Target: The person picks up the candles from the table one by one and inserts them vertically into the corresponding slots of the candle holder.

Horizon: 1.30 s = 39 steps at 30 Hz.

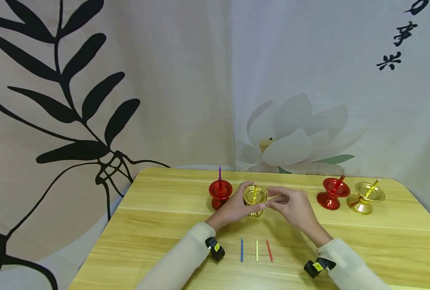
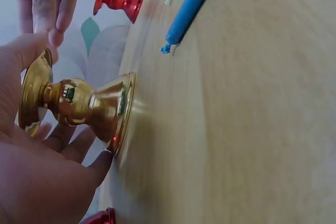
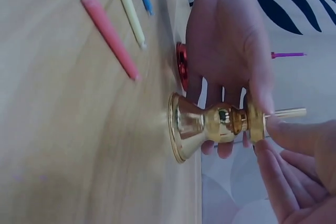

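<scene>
My left hand point(image 1: 238, 206) grips a gold candle holder point(image 2: 73, 100) from the left, thumb over its dish and fingers behind the stem. A slim yellow-gold stick point(image 3: 289, 113) rises from the dish centre. From the right, my right hand point(image 1: 291, 203) pinches the dish rim between thumb and fingers, its fingertips right beside the left thumb. The holder stands upright, its base close to the tabletop. Behind the left hand is a red candle holder point(image 1: 220, 188) with a purple candle point(image 1: 220, 173) upright in it.
Nearer the front of the wooden table point(image 1: 146, 241) lie a blue candle point(image 1: 242, 250), a pale yellow candle point(image 1: 257, 250) and a pink-red candle point(image 1: 269, 250). At the right stand another red holder point(image 1: 330, 200) and another gold holder point(image 1: 360, 204). A printed curtain point(image 1: 186, 100) hangs behind.
</scene>
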Available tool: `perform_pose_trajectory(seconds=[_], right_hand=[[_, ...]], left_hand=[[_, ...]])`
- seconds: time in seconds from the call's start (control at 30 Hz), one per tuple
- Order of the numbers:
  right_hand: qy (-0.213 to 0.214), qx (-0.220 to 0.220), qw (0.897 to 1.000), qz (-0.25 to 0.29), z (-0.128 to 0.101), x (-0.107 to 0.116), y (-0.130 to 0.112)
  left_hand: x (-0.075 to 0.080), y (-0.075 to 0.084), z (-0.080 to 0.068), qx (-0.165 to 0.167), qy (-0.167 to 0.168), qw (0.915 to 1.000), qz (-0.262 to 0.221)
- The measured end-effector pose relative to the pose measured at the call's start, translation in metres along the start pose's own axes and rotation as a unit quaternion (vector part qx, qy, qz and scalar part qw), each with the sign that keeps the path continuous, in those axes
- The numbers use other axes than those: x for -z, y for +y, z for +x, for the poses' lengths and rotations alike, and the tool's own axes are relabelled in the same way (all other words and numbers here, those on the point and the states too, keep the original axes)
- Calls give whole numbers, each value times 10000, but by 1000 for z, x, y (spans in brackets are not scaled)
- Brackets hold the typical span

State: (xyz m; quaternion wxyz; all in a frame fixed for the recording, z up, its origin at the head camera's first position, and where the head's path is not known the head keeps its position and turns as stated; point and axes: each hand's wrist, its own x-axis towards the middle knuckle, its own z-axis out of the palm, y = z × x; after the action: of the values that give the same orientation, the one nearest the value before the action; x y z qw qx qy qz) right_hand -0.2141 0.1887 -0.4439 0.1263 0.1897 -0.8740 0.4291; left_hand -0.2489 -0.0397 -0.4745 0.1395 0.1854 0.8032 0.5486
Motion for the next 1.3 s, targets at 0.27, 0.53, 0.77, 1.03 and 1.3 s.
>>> perform_pose_trajectory(seconds=[0.27, 0.53, 0.77, 1.03, 1.3], right_hand=[[-507, -797, 9949, 349, -27, 9, -5], [-1351, -854, 9867, 298, -63, 5, -5], [-1586, -648, 9845, -378, -76, -5, -1], [-1687, -495, 9839, -325, -77, -12, -3], [-1748, -472, 9833, -163, -76, -10, -3]], left_hand=[[1, -3, -3, -121, 102, 9996, -239], [1, -8, -3, -79, 92, 9999, -109], [2, -5, -5, 6, 63, 9997, -216], [0, -6, -5, -12, 46, 9988, -492], [1, -7, -5, -16, 19, 9986, -524]])
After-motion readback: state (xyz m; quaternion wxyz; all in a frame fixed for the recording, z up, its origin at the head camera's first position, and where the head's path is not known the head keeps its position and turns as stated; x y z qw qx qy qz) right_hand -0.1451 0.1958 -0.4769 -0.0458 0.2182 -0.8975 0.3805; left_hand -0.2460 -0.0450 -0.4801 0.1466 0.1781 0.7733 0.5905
